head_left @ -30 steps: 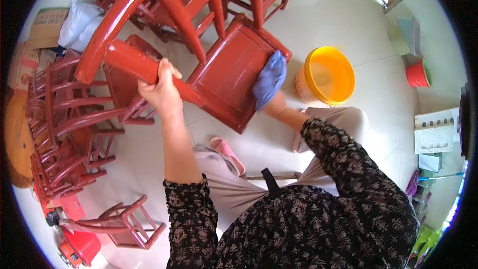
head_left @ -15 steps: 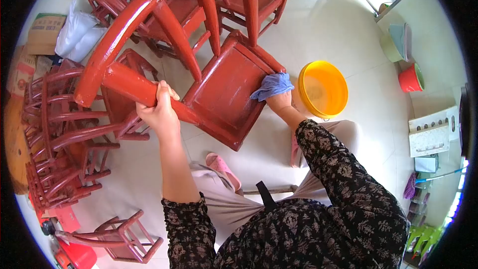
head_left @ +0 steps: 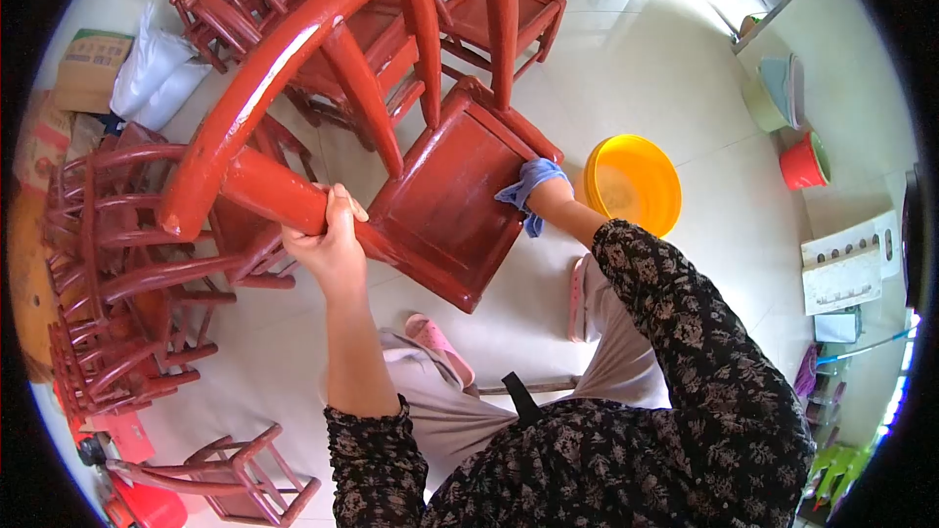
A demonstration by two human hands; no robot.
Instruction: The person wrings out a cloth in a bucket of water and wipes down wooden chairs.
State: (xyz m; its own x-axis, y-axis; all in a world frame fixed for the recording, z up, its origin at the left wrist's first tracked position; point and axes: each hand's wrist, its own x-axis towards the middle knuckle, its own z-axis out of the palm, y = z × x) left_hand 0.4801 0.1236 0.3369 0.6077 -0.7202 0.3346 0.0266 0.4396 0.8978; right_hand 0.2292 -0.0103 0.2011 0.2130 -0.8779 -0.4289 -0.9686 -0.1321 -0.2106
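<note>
A red wooden chair (head_left: 445, 200) with a curved top rail stands tilted in front of me. My left hand (head_left: 331, 235) is wrapped round one of its armrest posts. At the right edge of the seat, my right hand (head_left: 550, 198) presses a blue cloth (head_left: 533, 181) against the wood; the cloth covers most of its fingers, and one end hangs below the edge. Just right of that hand a yellow bucket (head_left: 641, 186) stands on the floor, seemingly with some water in it.
More red chairs (head_left: 137, 274) are stacked at the left and behind. A small chair (head_left: 249, 479) stands at the lower left. Cardboard box (head_left: 93, 68) and white bag (head_left: 156, 68) lie at the far left. Along the right wall are a red bucket (head_left: 804, 161) and a white rack (head_left: 849, 264).
My right hand has shifted slightly down the seat's right edge, and the cloth now hangs over it. The chair and my left hand appear a little lower and further right in view.
</note>
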